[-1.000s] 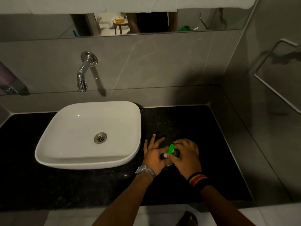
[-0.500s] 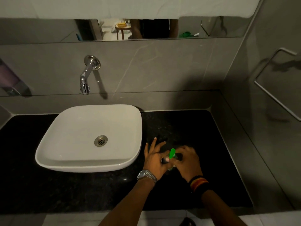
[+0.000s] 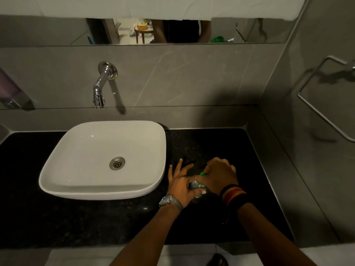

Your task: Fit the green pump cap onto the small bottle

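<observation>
The small bottle [image 3: 195, 186] stands on the black counter [image 3: 201, 143] just right of the basin, mostly hidden by both hands. My left hand [image 3: 179, 184], with a metal watch on its wrist, grips the bottle's side between thumb and index finger; the other fingers are spread. My right hand [image 3: 221, 174], with a striped band on the wrist, covers the bottle's top from above, closed on the green pump cap [image 3: 202, 174]. Only the cap's green nozzle tip pokes out to the left of that hand.
A white square basin [image 3: 63, 164] sits on the counter to the left, under a chrome wall tap [image 3: 100, 87]. A grey tiled wall with a metal towel ring [image 3: 324, 120] rises at the right. A mirror strip [image 3: 57, 31] runs above.
My right hand has rolled over the top of the bottle, hiding most of the green cap, whose nozzle now shows less. The left hand keeps its hold on the bottle.
</observation>
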Tool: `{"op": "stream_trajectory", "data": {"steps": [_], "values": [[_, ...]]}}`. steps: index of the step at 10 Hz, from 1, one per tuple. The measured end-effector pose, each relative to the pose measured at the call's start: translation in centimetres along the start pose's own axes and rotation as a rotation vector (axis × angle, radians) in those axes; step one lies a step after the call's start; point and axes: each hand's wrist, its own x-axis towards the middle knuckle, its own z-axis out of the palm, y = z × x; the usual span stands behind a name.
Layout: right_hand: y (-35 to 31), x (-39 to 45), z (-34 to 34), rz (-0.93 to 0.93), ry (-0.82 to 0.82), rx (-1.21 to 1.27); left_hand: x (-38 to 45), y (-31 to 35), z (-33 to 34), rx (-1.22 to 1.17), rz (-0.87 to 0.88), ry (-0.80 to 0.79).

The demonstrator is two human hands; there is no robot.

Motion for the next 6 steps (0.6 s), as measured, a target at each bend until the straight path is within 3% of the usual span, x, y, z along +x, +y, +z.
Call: {"op": "stream_trajectory", "data": {"steps": [3, 4, 5, 6], "values": [[0.1, 0.2, -0.9, 0.001, -0.090, 0.126, 0.1, 0.8, -0.7, 0.064, -0.029, -0.064], [1.1, -0.2, -1.8, -0.039, -0.113, 0.343, 0.6, 1.2, -1.3, 0.076, -0.085, -0.149], [2.2, -1.6, -3.8, -0.077, -0.040, 0.606, 1.1, 1.7, -3.0, 0.133, -0.168, -0.382], [4.3, -3.9, -7.7, -0.135, 0.124, 0.881, 2.9, 2.6, -5.8, 0.196, -0.059, -0.306]]}}
